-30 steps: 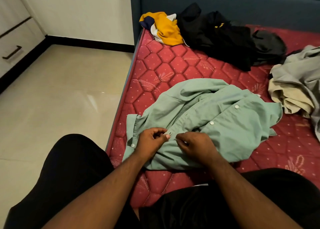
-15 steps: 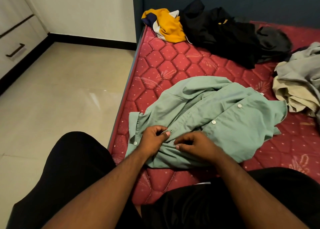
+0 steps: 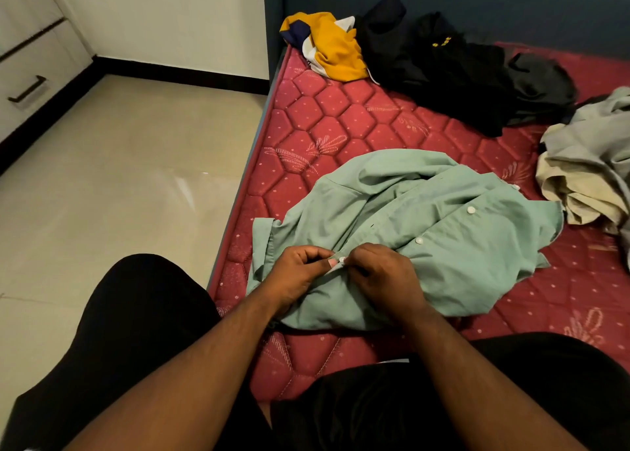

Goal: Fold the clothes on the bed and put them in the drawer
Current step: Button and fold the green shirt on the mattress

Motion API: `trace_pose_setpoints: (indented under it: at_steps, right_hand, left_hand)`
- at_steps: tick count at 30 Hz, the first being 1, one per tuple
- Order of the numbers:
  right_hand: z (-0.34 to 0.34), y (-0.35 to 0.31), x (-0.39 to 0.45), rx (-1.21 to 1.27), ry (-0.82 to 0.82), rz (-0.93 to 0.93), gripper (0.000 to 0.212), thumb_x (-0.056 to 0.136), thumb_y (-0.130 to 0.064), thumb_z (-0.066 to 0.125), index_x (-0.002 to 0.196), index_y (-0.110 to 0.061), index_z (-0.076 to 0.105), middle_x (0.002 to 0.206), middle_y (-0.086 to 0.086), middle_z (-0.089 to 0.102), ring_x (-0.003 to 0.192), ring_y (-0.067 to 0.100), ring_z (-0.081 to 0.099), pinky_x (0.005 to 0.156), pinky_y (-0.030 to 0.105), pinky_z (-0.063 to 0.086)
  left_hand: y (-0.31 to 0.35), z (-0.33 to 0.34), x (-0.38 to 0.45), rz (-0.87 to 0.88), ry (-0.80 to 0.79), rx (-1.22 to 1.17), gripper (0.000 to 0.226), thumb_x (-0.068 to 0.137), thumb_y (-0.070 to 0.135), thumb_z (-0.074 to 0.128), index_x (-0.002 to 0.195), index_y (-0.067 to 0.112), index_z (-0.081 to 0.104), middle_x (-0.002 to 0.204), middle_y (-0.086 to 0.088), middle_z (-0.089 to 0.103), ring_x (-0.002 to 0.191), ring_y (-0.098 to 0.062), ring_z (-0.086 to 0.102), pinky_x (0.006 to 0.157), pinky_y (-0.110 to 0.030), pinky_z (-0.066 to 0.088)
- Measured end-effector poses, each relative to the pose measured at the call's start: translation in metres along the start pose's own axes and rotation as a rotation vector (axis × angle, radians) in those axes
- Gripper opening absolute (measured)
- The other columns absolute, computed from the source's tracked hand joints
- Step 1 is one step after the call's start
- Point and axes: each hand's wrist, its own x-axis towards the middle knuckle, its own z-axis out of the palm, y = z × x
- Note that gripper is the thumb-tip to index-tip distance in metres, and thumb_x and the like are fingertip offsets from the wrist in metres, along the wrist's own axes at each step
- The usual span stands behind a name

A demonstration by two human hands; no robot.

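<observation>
Your two hands have drawn together since a second ago, fingertips now meeting at a white button on the green shirt (image 3: 426,246). You are pinching the placket with your left hand (image 3: 300,276) and your right hand (image 3: 381,276), both curled on the cloth. That shirt is lying crumpled on the red mattress (image 3: 341,116). At twelve o'clock a yellow garment (image 3: 335,48) and black clothes (image 3: 443,72) are lying; at two o'clock, grey and beige clothes (image 3: 593,164). At ten o'clock a drawer (image 3: 37,75) is standing closed.

My pale green button shirt (image 3: 426,232) lies crumpled on the red mattress (image 3: 341,119) at 6 o'clock — other clothes heaped at 12 to 3
</observation>
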Motion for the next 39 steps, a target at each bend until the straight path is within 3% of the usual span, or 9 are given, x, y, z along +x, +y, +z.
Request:
trace_pose_setpoints:
  at_steps: [4,13,18,21,24,27,32,36,39]
  right_hand:
    - [0.004,0.002,0.0,-0.137,-0.006,-0.083,0.015,0.079,-0.023,0.054,0.067,-0.017,0.06,0.069,0.0,0.06,0.059,0.023,0.06,0.04,0.029,0.039]
    - [0.004,0.002,0.0,-0.094,-0.056,-0.149,0.014,0.081,-0.024,0.052,0.071,-0.018,0.061,0.068,-0.001,0.056,0.055,0.023,0.057,0.038,0.028,0.035]
    - [0.005,0.003,-0.001,-0.092,-0.078,-0.15,0.013,0.079,-0.023,0.052,0.071,-0.018,0.061,0.068,-0.001,0.058,0.057,0.023,0.058,0.039,0.028,0.036]
    - [0.007,0.004,-0.001,-0.021,-0.112,-0.071,0.011,0.079,-0.024,0.051,0.074,-0.019,0.059,0.068,0.0,0.06,0.059,0.025,0.061,0.043,0.031,0.042]
    - [0.005,0.007,-0.001,0.103,-0.183,0.198,0.018,0.082,-0.029,0.056,0.095,-0.021,0.065,0.079,0.002,0.07,0.075,0.029,0.068,0.06,0.037,0.052]
    - [0.003,0.01,0.0,0.141,-0.26,0.259,0.05,0.08,-0.024,0.067,0.128,-0.033,0.058,0.092,0.0,0.075,0.086,0.025,0.069,0.072,0.037,0.054]
    - [0.003,0.01,0.004,0.061,-0.255,0.227,0.022,0.074,-0.036,0.056,0.081,-0.022,0.072,0.076,0.002,0.071,0.074,0.027,0.066,0.059,0.031,0.043]
    - [0.007,0.009,0.003,-0.007,-0.219,0.219,0.022,0.073,-0.037,0.057,0.074,-0.017,0.068,0.07,0.003,0.069,0.068,0.029,0.066,0.054,0.031,0.042]
    - [0.008,0.008,0.001,-0.018,-0.194,0.199,0.019,0.073,-0.034,0.06,0.069,-0.016,0.064,0.065,0.004,0.067,0.061,0.03,0.064,0.05,0.031,0.042]
  left_hand:
    - [0.002,0.0,-0.001,-0.039,-0.052,-0.054,0.011,0.091,0.002,0.062,0.096,0.005,0.071,0.082,-0.001,0.075,0.075,-0.007,0.067,0.073,-0.017,0.054]
    - [0.003,0.004,-0.006,0.013,0.017,-0.114,0.022,0.078,-0.006,0.073,0.097,0.004,0.074,0.091,-0.012,0.075,0.083,-0.017,0.071,0.074,-0.022,0.056]
    - [-0.001,0.007,-0.007,0.029,0.065,-0.058,0.022,0.077,-0.003,0.077,0.093,0.012,0.077,0.09,-0.015,0.075,0.083,-0.024,0.07,0.08,-0.038,0.056]
    - [-0.004,0.011,-0.009,0.073,0.099,-0.008,0.023,0.078,-0.004,0.076,0.093,0.014,0.077,0.087,-0.009,0.076,0.079,-0.016,0.07,0.073,-0.029,0.056]
    - [-0.005,0.012,-0.009,0.109,0.103,0.06,0.024,0.077,-0.001,0.078,0.098,0.011,0.077,0.087,-0.005,0.076,0.08,-0.012,0.07,0.073,-0.026,0.055]
    - [-0.008,0.01,-0.009,0.171,0.112,0.201,0.025,0.077,0.002,0.079,0.101,0.008,0.076,0.09,0.0,0.076,0.086,-0.012,0.072,0.081,-0.026,0.057]
    - [-0.013,0.014,-0.011,0.286,0.194,0.383,0.02,0.078,0.008,0.08,0.097,0.013,0.078,0.087,0.005,0.076,0.081,-0.006,0.072,0.079,-0.023,0.056]
    - [-0.015,0.014,-0.011,0.504,0.271,0.619,0.016,0.077,0.012,0.08,0.093,0.011,0.079,0.082,0.004,0.076,0.072,0.001,0.067,0.068,-0.009,0.049]
    - [-0.014,0.016,-0.011,0.573,0.302,0.724,0.008,0.074,0.011,0.079,0.082,0.01,0.078,0.071,0.002,0.072,0.065,-0.006,0.063,0.059,-0.011,0.046]
